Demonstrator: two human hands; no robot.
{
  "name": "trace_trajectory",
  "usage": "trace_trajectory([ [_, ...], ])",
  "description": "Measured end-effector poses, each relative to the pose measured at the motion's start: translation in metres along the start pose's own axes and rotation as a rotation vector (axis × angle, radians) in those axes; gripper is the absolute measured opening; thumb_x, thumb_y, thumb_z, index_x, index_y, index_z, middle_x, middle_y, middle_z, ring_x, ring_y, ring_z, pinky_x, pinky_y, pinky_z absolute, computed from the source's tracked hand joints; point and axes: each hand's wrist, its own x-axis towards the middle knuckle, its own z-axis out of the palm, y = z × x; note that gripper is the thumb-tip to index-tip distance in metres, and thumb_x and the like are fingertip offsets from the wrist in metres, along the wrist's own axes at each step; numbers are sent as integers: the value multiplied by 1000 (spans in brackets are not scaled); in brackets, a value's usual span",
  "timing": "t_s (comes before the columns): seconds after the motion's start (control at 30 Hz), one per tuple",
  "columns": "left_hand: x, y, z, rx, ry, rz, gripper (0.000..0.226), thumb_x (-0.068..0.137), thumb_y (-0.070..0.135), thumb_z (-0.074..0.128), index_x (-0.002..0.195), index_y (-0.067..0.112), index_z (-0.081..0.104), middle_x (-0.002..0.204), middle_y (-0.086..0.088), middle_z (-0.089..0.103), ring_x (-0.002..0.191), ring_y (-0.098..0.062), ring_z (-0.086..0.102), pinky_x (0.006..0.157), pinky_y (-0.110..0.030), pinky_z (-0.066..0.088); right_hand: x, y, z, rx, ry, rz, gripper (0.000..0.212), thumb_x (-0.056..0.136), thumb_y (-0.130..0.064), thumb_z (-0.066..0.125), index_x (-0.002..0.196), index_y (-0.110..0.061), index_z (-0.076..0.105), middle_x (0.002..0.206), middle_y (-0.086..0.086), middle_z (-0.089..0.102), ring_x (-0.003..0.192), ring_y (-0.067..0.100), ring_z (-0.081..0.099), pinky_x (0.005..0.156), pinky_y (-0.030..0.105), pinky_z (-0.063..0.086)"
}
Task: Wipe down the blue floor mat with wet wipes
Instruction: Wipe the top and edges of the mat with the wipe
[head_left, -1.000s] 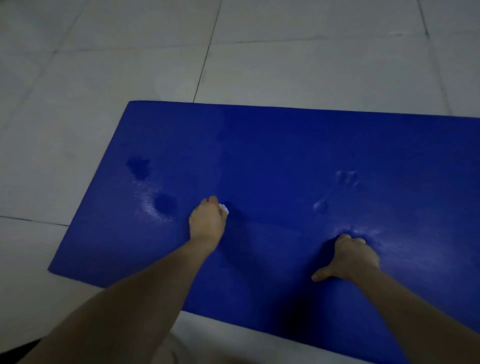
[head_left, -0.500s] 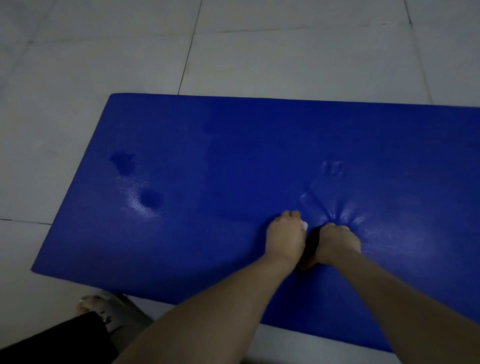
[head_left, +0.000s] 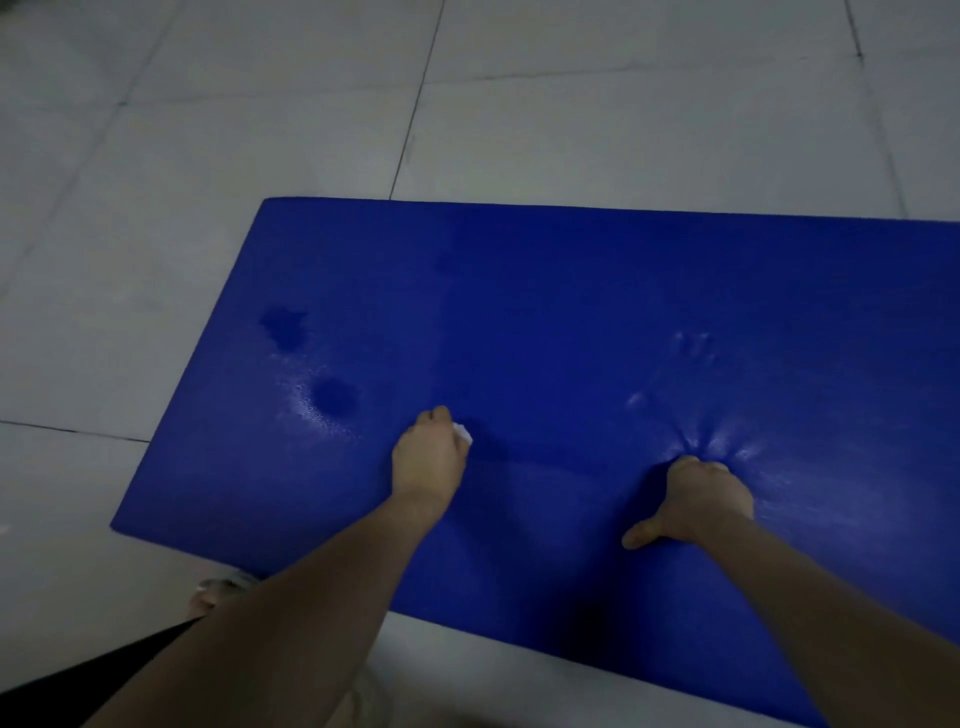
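Note:
A blue floor mat (head_left: 571, 301) lies flat on the tiled floor and fills the middle and right of the view. My left hand (head_left: 428, 457) is fisted on a small white wet wipe (head_left: 464, 432), whose tip shows at the knuckles, pressed onto the mat left of centre. My right hand (head_left: 696, 499) presses down on the mat at the right with fingers curled under and thumb out, dimpling the foam. Two dark wet patches (head_left: 332, 395) and a shiny damp streak lie left of my left hand.
Pale grey floor tiles (head_left: 208, 156) surround the mat on the far and left sides. A foot (head_left: 218, 592) and a dark trouser leg (head_left: 78, 680) show at the lower left, just off the mat's near edge. A faint handprint (head_left: 685, 353) marks the mat.
My left hand swept right with the wipe until it met my right hand, then back left to about where it began. My right hand stayed pressed on the mat.

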Motion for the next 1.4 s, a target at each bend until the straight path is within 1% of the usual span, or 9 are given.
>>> trace_trajectory([
  [0.13, -3, 9, 4, -102, 54, -121, 23, 104, 28, 47, 93, 9, 53, 94, -7, 61, 71, -19, 51, 58, -31, 38, 3, 0, 1, -27, 11, -9, 124, 32, -79, 86, 129, -14, 45, 123, 6, 53, 108, 20, 59, 71, 30, 46],
  [0.37, -35, 71, 21, -184, -61, -1, 24, 106, 33, 47, 104, 11, 58, 102, -4, 63, 81, -18, 60, 70, -34, 54, 3, -5, -4, -79, 33, -26, 112, 41, -76, 88, 126, -14, 49, 122, 2, 56, 115, 21, 55, 74, 32, 47],
  [0.47, -64, 118, 28, -136, -146, 158, 22, 103, 30, 49, 108, 10, 57, 109, -10, 63, 89, -27, 64, 73, -38, 53, 3, -7, -3, -89, 31, 7, 105, 43, -72, 89, 122, -15, 50, 121, 2, 58, 114, 21, 56, 71, 31, 46],
  [0.6, -93, 155, 38, -50, -266, 431, 31, 96, 32, 64, 113, 8, 57, 108, -14, 62, 91, -31, 64, 69, -40, 49, 11, -8, 4, -116, 89, 41, 63, 77, -41, 80, 128, -13, 55, 122, 4, 59, 114, 22, 57, 76, 32, 49],
  [0.73, -71, 117, 30, -1, -146, 434, 14, 82, 22, 73, 85, 13, 63, 80, -8, 64, 66, -27, 65, 53, -32, 50, 5, -10, 0, -104, 10, 13, 102, 39, -71, 90, 118, -17, 54, 114, 1, 60, 108, 21, 59, 70, 30, 50],
  [0.93, -30, 16, 10, 24, -22, 153, 21, 100, 28, 52, 98, 9, 59, 99, -11, 64, 83, -30, 64, 65, -37, 44, 0, -7, -6, -108, 12, -20, 106, 43, -75, 87, 123, -17, 50, 120, 0, 57, 116, 21, 55, 74, 31, 49],
  [1.03, -27, -10, 6, -15, 21, 44, 22, 102, 28, 51, 91, 10, 54, 94, -9, 63, 76, -27, 61, 61, -34, 41, -2, -9, -7, -104, 1, -16, 108, 42, -75, 88, 125, -16, 50, 120, 0, 57, 117, 21, 55, 73, 32, 50],
  [1.23, -46, 29, 15, -152, -12, 12, 22, 104, 29, 51, 93, 10, 56, 93, -7, 63, 74, -20, 58, 61, -34, 46, -2, -11, -7, -134, 9, -27, 104, 41, -75, 88, 120, -18, 52, 118, -1, 57, 115, 22, 55, 68, 32, 46],
  [1.4, -88, 109, 37, -186, -91, 223, 19, 100, 27, 54, 98, 9, 59, 99, -13, 64, 85, -31, 64, 69, -42, 51, 5, -8, -1, -128, 29, -22, 103, 44, -72, 90, 120, -15, 51, 119, 3, 58, 116, 24, 56, 71, 32, 47],
])
